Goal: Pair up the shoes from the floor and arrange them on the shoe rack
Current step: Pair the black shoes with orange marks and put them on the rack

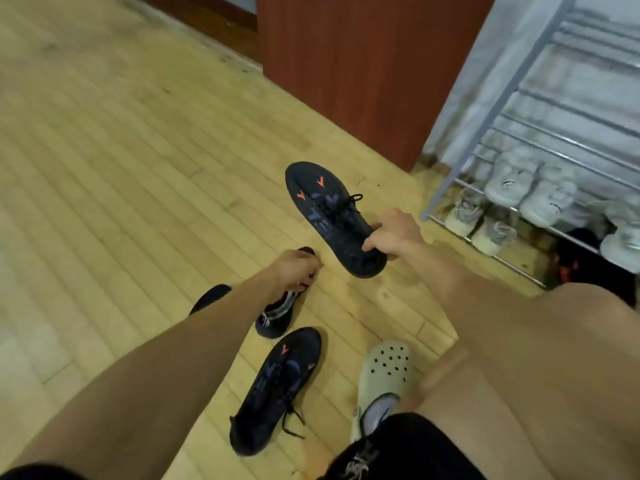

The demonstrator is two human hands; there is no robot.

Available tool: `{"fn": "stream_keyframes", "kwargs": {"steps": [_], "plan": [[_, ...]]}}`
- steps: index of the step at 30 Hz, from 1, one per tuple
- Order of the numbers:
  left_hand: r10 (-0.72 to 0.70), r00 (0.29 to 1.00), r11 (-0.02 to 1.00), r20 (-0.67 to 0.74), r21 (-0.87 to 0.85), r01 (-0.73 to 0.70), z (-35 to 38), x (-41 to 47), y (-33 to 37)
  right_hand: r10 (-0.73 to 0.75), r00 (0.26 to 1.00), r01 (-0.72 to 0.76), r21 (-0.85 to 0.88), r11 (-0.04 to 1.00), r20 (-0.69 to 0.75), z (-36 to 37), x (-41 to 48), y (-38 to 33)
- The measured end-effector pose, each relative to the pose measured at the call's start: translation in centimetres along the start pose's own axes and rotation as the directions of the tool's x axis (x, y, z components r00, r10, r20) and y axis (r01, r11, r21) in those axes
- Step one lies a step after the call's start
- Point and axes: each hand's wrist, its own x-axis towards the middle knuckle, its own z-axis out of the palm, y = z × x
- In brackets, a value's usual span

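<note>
My right hand (394, 237) grips the heel of a dark navy sneaker with orange chevrons (325, 209), lifted above the floor with its toe pointing away. My left hand (294, 268) is closed on the collar of another dark sneaker with white lettering (277, 317), which touches the floor. A second navy sneaker with orange chevrons (277, 386) lies on the floor below it. The metal shoe rack (519, 105) stands at the right, with pale grey sneakers (530, 192) on its lower shelves.
A pale green clog (384, 375) is on my foot near the bottom centre. A reddish-brown cabinet (363, 64) stands behind, left of the rack. Something dark with red (575, 265) sits under the rack's lowest shelf. Light wooden floor (121, 168) spreads left.
</note>
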Motion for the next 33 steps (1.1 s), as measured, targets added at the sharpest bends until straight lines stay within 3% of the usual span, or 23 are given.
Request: {"fn": "stream_keyframes", "kwargs": {"steps": [5,10,15,19,22,24,27,29,33], "plan": [[-0.202,0.979,0.966,-0.013,0.161,0.201,-1.7,0.8,-10.2,0.043,0.994,-0.038,-0.05,0.998,0.099,7.0,0.9,1.8],[-0.35,0.937,0.819,0.001,0.487,0.305,-0.8,0.3,-17.4,0.112,0.982,-0.099,-0.086,0.991,0.155,10.3,0.6,5.1],[-0.424,0.901,0.793,0.088,0.518,0.322,0.4,-1.2,-23.0,0.164,0.966,-0.147,-0.096,0.985,0.201,11.3,0.6,5.9],[-0.384,0.923,0.693,0.007,0.662,0.283,1.4,-2.0,-25.6,0.156,0.963,-0.153,-0.031,0.988,0.218,11.9,0.1,5.4],[-0.327,0.942,0.691,-0.072,0.662,0.29,1.8,-2.4,-26.0,0.146,0.96,-0.149,-0.005,0.989,0.238,12.2,-0.2,5.0],[-0.375,0.924,0.729,-0.076,0.592,0.344,1.4,-2.4,-25.8,0.138,0.959,-0.143,0.002,0.99,0.247,12.2,-0.7,4.9],[-0.541,0.84,0.807,0.031,0.3,0.509,0.8,-3.0,-25.0,0.127,0.961,-0.138,0.029,0.99,0.245,12.1,-1.4,4.6],[-0.578,0.809,0.813,0.112,0.172,0.557,0.3,-3.6,-24.4,0.118,0.963,-0.132,0.042,0.99,0.244,12.0,-1.9,4.0],[-0.505,0.843,0.862,0.187,0.052,0.505,-0.7,-5.3,-22.2,0.1,0.967,-0.125,0.095,0.988,0.233,10.8,-3.0,2.5]]}}
